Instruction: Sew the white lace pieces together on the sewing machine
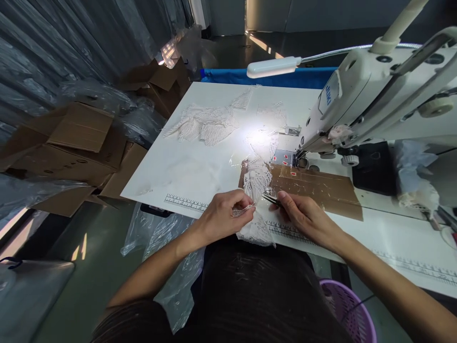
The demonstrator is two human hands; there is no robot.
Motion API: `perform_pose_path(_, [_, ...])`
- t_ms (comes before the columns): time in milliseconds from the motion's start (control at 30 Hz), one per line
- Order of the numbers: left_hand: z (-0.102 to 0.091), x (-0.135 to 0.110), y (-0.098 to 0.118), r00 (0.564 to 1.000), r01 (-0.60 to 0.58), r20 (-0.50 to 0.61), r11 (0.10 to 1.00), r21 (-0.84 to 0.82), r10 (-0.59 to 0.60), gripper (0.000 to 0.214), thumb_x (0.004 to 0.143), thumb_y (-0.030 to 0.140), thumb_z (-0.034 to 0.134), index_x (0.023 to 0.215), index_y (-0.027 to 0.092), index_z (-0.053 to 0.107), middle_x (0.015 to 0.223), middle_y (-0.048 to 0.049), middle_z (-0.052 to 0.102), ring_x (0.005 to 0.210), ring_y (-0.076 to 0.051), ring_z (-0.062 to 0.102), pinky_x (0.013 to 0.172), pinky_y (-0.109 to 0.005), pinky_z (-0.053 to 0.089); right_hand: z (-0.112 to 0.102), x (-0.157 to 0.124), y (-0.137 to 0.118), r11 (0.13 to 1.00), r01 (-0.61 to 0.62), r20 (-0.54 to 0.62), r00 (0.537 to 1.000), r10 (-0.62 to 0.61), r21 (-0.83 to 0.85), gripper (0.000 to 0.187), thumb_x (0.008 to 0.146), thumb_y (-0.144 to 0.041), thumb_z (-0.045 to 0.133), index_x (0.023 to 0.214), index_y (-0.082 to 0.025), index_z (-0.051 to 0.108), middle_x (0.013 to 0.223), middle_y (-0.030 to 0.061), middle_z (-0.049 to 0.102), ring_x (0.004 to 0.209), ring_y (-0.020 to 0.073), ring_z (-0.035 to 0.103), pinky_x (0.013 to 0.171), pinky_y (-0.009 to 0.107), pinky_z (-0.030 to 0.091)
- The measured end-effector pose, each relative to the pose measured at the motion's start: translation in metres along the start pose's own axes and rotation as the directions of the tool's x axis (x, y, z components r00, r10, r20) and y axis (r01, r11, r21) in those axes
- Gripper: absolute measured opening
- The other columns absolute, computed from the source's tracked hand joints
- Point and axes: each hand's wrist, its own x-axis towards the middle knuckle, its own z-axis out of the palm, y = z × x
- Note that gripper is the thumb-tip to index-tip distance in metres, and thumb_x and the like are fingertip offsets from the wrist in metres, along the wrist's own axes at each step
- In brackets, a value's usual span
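Observation:
My left hand (pixel 224 215) is closed in a pinch on the edge of a white lace piece (pixel 257 180) at the front edge of the white sewing table (pixel 200 157). The lace hangs over the table edge toward my lap. My right hand (pixel 303 216) is closed around a small dark metal tool (pixel 272 200), thread snips or tweezers, its tip close to the lace between the two hands. Both hands rest on the printed ruler marks along the table edge.
A white sewing machine (pixel 374 95) stands at the right with a lit gooseneck lamp (pixel 273 67). Brown cardboard (pixel 314 188) is taped by the needle plate. More lace (pixel 207 124) lies further back. Cardboard boxes (pixel 78 143) and plastic bags sit left; a purple basket (pixel 350 309) is below right.

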Motion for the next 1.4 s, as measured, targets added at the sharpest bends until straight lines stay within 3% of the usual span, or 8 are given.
perform_pose_path(167, [-0.008, -0.009, -0.003, 0.970, 0.238, 0.014, 0.936, -0.259, -0.243, 0.020, 0.085, 0.030, 0.066, 0.096, 0.018, 0.054, 0.088, -0.0031, 0.070, 0.080, -0.014, 0.066, 0.075, -0.027, 0.051, 0.013, 0.005, -0.007, 0.998, 0.016, 0.078, 0.997, -0.012, -0.057, 0.051, 0.099, -0.052, 0.030, 0.075, -0.019, 0.060, 0.056, -0.0024, 0.048, 0.049, 0.0115, 0.038, 0.049, 0.026, 0.028])
perform_pose_path(367, [-0.011, -0.013, -0.002, 0.950, 0.308, 0.104, 0.843, -0.441, -0.293, 0.041, 0.085, 0.031, 0.068, 0.118, 0.018, 0.047, 0.096, -0.0060, 0.071, 0.079, -0.014, 0.067, 0.065, -0.024, 0.048, 0.023, 0.007, -0.017, 0.995, 0.030, 0.059, 0.998, -0.025, -0.091, 0.049, 0.098, -0.051, 0.031, 0.074, -0.018, 0.059, 0.053, -0.0028, 0.045, 0.047, 0.0113, 0.031, 0.047, 0.026, 0.025])
perform_pose_path(533, [-0.010, -0.014, -0.003, 0.944, 0.322, 0.093, 0.825, -0.465, -0.316, 0.047, 0.084, 0.031, 0.069, 0.123, 0.019, 0.047, 0.087, -0.0025, 0.069, 0.074, -0.013, 0.065, 0.062, -0.022, 0.046, 0.033, 0.010, -0.019, 0.989, 0.097, 0.011, 0.995, -0.096, -0.112, 0.048, 0.099, -0.051, 0.029, 0.076, -0.020, 0.058, 0.056, -0.0018, 0.048, 0.051, 0.0125, 0.035, 0.050, 0.026, 0.029])
perform_pose_path(667, [-0.010, -0.015, -0.002, 0.940, 0.323, 0.076, 0.793, -0.517, -0.333, 0.053, 0.084, 0.031, 0.069, 0.130, 0.020, 0.044, 0.093, -0.0039, 0.071, 0.072, -0.012, 0.064, 0.063, -0.023, 0.047, 0.040, 0.011, -0.019, 0.989, 0.050, -0.050, 0.997, -0.057, -0.141, 0.048, 0.098, -0.053, 0.030, 0.070, -0.021, 0.052, 0.057, -0.0008, 0.049, 0.052, 0.0134, 0.038, 0.053, 0.027, 0.030])
perform_pose_path(800, [-0.012, -0.016, 0.001, 0.934, 0.332, 0.081, 0.760, -0.558, -0.348, 0.059, 0.084, 0.031, 0.069, 0.136, 0.021, 0.041, 0.093, -0.0043, 0.072, 0.072, -0.012, 0.064, 0.063, -0.023, 0.047, 0.042, 0.008, -0.018, 0.990, 0.019, -0.085, 0.996, -0.031, -0.142, 0.048, 0.098, -0.053, 0.029, 0.077, -0.020, 0.057, 0.058, -0.0007, 0.050, 0.053, 0.0146, 0.041, 0.054, 0.027, 0.031])
perform_pose_path(1100, [-0.011, -0.015, 0.001, 0.912, 0.370, 0.075, 0.730, -0.575, -0.402, 0.062, 0.081, 0.031, 0.072, 0.134, 0.019, 0.043, 0.085, -0.0017, 0.068, 0.064, -0.009, 0.058, 0.054, -0.019, 0.042, 0.050, 0.006, -0.022, 0.966, 0.065, -0.150, 0.983, -0.105, -0.252, 0.044, 0.097, -0.053, 0.029, 0.068, -0.023, 0.043, 0.051, -0.0034, 0.041, 0.045, 0.0134, 0.034, 0.050, 0.027, 0.024])
perform_pose_path(1267, [-0.012, -0.020, 0.000, 0.925, 0.351, 0.080, 0.759, -0.548, -0.371, 0.059, 0.084, 0.032, 0.069, 0.134, 0.018, 0.041, 0.086, -0.0031, 0.069, 0.065, -0.010, 0.059, 0.056, -0.020, 0.043, 0.044, 0.003, -0.013, 0.970, 0.082, -0.228, 0.964, -0.136, -0.230, 0.043, 0.098, -0.053, 0.031, 0.075, -0.023, 0.051, 0.054, -0.0015, 0.049, 0.047, 0.0146, 0.042, 0.051, 0.027, 0.030])
perform_pose_path(1400, [-0.035, -0.024, -0.003, 0.948, 0.298, 0.031, 0.854, -0.427, -0.316, 0.054, 0.087, 0.035, 0.065, 0.133, 0.018, 0.043, 0.091, -0.0055, 0.071, 0.068, -0.012, 0.062, 0.057, -0.022, 0.046, 0.029, -0.008, 0.008, 0.989, 0.081, -0.291, 0.950, -0.114, -0.126, 0.040, 0.099, -0.049, 0.033, 0.084, -0.022, 0.058, 0.059, 0.0002, 0.055, 0.052, 0.0159, 0.050, 0.052, 0.027, 0.037])
